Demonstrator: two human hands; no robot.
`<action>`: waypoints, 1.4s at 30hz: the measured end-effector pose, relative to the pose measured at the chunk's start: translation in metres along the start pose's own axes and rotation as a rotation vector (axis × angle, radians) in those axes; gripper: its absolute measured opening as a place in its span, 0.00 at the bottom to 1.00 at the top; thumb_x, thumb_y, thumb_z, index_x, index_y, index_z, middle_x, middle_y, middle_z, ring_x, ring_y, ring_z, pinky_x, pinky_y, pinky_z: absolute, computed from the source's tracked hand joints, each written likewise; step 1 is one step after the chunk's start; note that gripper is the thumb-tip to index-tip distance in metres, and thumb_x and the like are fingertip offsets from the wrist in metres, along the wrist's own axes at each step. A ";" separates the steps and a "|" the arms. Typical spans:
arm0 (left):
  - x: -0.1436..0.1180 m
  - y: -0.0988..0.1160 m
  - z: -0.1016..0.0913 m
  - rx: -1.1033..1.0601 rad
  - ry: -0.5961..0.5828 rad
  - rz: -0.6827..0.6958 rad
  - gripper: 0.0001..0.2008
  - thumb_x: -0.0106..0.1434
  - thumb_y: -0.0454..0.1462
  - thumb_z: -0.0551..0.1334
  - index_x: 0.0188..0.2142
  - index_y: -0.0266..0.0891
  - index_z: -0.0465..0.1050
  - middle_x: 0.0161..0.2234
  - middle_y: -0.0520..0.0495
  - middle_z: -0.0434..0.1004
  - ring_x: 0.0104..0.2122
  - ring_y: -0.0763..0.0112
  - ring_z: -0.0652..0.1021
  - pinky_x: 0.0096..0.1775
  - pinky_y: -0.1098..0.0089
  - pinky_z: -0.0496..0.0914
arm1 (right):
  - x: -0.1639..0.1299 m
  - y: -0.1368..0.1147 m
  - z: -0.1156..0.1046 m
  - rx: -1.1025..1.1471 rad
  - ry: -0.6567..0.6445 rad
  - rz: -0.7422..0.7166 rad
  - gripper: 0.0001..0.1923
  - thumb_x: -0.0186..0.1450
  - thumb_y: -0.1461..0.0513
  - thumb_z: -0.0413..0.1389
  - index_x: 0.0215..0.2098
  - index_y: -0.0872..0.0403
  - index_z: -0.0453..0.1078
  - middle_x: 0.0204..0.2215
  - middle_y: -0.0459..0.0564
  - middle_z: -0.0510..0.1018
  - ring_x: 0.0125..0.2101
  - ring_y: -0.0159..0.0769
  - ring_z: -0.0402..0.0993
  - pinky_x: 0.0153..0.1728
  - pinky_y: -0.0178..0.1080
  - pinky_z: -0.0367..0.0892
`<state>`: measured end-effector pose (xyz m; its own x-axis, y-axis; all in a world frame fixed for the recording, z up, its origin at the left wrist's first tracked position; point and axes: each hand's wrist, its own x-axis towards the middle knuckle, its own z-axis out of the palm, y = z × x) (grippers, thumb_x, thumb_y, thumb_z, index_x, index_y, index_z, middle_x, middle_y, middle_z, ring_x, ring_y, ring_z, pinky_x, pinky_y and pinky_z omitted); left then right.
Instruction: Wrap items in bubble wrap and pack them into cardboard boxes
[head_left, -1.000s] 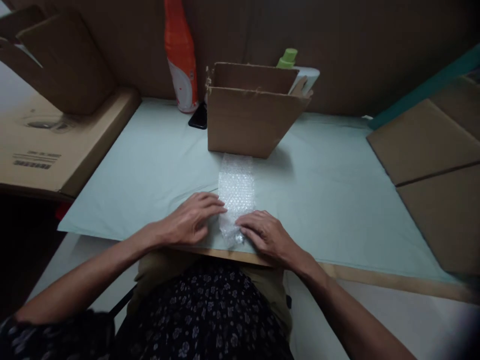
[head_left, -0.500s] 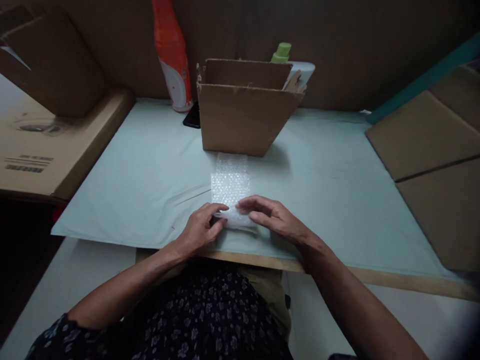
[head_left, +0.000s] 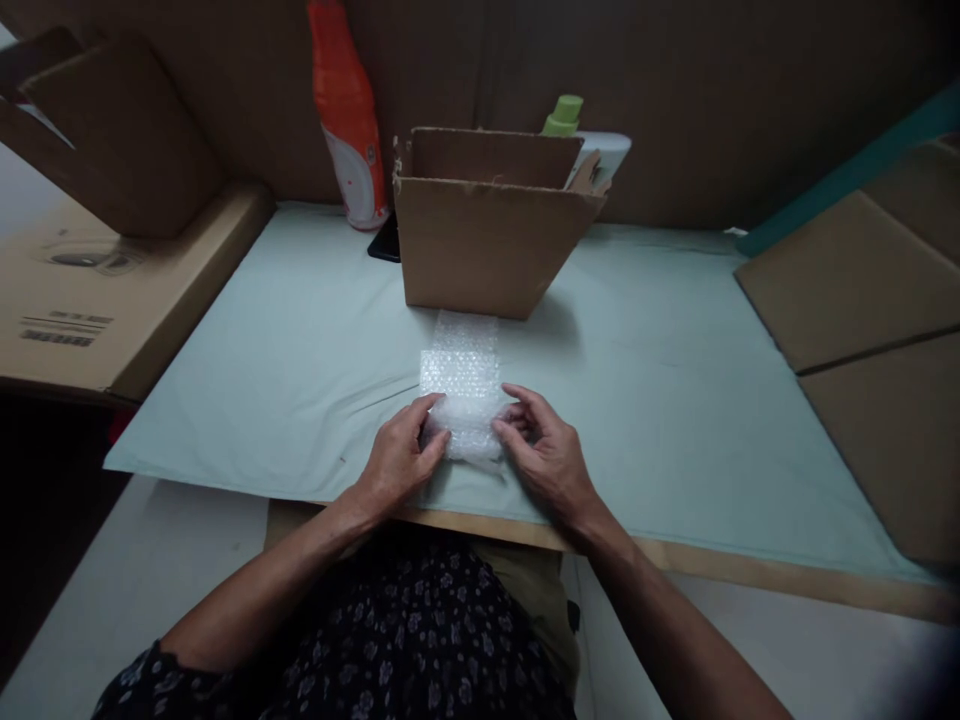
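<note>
A strip of clear bubble wrap lies on the pale green cloth, its near end folded over into a thicker roll. My left hand grips the left end of that roll between thumb and fingers. At the right end, my right hand holds it the same way, thumb in front and fingers behind. Whether anything is wrapped inside the roll cannot be made out. The far end of the strip reaches almost to the base of an open cardboard box.
Behind the box stand an orange bottle, a dark phone-like slab and a green-capped bottle. Cardboard boxes flank the table, a printed one on the left and another on the right. The table's wooden edge runs before me.
My right hand has shifted from over the bubble wrap to its right end, and the near fold now stands thicker. The camera view has tilted slightly.
</note>
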<state>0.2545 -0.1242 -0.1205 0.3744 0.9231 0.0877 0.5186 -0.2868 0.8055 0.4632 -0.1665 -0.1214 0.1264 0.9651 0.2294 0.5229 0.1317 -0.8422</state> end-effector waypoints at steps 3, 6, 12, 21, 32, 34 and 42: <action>-0.001 -0.002 0.003 0.024 0.041 0.005 0.24 0.62 0.35 0.60 0.59 0.39 0.67 0.43 0.45 0.79 0.35 0.67 0.76 0.41 0.65 0.72 | -0.008 -0.006 -0.012 -0.151 0.145 -0.126 0.20 0.68 0.60 0.57 0.58 0.49 0.68 0.40 0.51 0.79 0.34 0.38 0.75 0.40 0.45 0.72; 0.000 -0.005 0.005 0.031 0.048 -0.011 0.29 0.62 0.34 0.61 0.63 0.42 0.62 0.40 0.47 0.78 0.35 0.68 0.76 0.42 0.65 0.73 | -0.023 -0.016 -0.020 -0.311 0.131 -0.368 0.18 0.67 0.64 0.58 0.55 0.48 0.71 0.41 0.51 0.80 0.38 0.42 0.77 0.41 0.46 0.70; -0.001 -0.011 0.009 0.044 0.096 0.043 0.35 0.62 0.33 0.61 0.67 0.46 0.55 0.51 0.43 0.77 0.43 0.65 0.78 0.47 0.61 0.73 | -0.030 -0.020 -0.007 -0.468 -0.218 -0.562 0.13 0.69 0.65 0.56 0.51 0.51 0.73 0.50 0.54 0.80 0.49 0.46 0.74 0.47 0.49 0.69; 0.005 -0.013 0.011 0.052 0.078 0.112 0.38 0.61 0.30 0.60 0.69 0.44 0.52 0.62 0.39 0.69 0.57 0.59 0.73 0.57 0.56 0.70 | -0.018 -0.019 -0.001 -0.612 -0.247 -0.649 0.12 0.71 0.64 0.54 0.50 0.54 0.73 0.49 0.55 0.81 0.49 0.46 0.73 0.48 0.49 0.66; -0.018 -0.010 -0.006 0.156 0.213 0.326 0.26 0.66 0.37 0.64 0.61 0.41 0.63 0.63 0.34 0.62 0.58 0.54 0.70 0.55 0.53 0.70 | 0.000 -0.015 0.004 -0.571 -0.360 -0.549 0.13 0.72 0.67 0.51 0.50 0.55 0.74 0.43 0.54 0.82 0.43 0.43 0.75 0.46 0.46 0.64; -0.028 -0.009 -0.012 0.218 0.159 0.435 0.23 0.65 0.34 0.64 0.59 0.41 0.66 0.62 0.36 0.65 0.60 0.52 0.67 0.58 0.51 0.68 | 0.002 -0.017 0.000 -0.475 -0.406 -0.468 0.12 0.72 0.66 0.51 0.49 0.55 0.74 0.41 0.53 0.83 0.41 0.42 0.76 0.45 0.46 0.64; -0.024 -0.013 -0.008 0.200 0.016 0.509 0.13 0.70 0.31 0.57 0.53 0.36 0.71 0.44 0.42 0.81 0.45 0.61 0.76 0.47 0.58 0.72 | 0.008 -0.024 -0.005 -0.236 -0.501 -0.143 0.13 0.73 0.64 0.51 0.50 0.50 0.75 0.46 0.48 0.84 0.45 0.39 0.78 0.49 0.45 0.68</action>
<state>0.2332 -0.1407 -0.1283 0.6052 0.6586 0.4472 0.4117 -0.7398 0.5323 0.4560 -0.1634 -0.0973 -0.3443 0.9385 0.0251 0.6869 0.2700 -0.6747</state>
